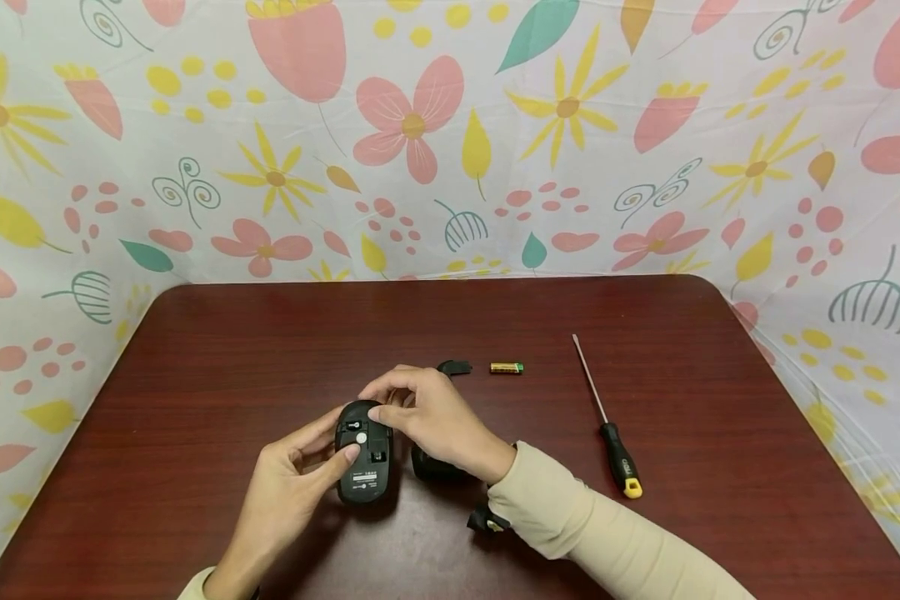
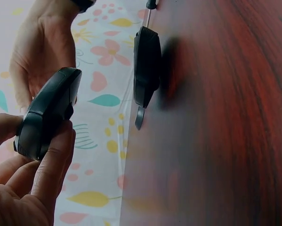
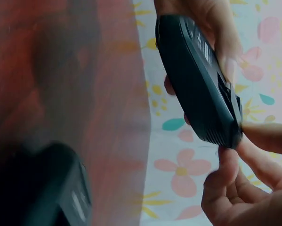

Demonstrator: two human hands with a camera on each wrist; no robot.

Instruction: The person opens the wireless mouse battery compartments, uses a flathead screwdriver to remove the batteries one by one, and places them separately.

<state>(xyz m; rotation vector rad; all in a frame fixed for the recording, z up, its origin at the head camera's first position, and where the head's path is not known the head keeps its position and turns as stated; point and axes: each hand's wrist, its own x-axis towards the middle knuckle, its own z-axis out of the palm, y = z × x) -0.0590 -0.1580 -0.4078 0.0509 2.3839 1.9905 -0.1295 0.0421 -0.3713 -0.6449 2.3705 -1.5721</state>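
Observation:
A black computer mouse [image 1: 365, 477] is held up with its underside facing the head camera, showing a label, a white round spot and small recesses. My left hand [image 1: 288, 487] grips it from the left side, thumb across the underside and fingers behind. At the mouse's far end, my right hand [image 1: 438, 417] pinches the edge between thumb and fingers. The right wrist view shows those fingertips on the ribbed end of the mouse [image 3: 197, 89]. Partly hidden below my right hand, another black rounded object [image 1: 431, 467] rests on the table, mouse-like in the left wrist view.
Beyond my right hand lie a small black cover-like piece [image 1: 456, 367] and a small battery [image 1: 506, 367]. A screwdriver [image 1: 615, 454] with a black and yellow handle lies to the right. A small black item [image 1: 486, 522] sits by my right sleeve. A patterned cloth [image 1: 420, 208] hangs behind the table.

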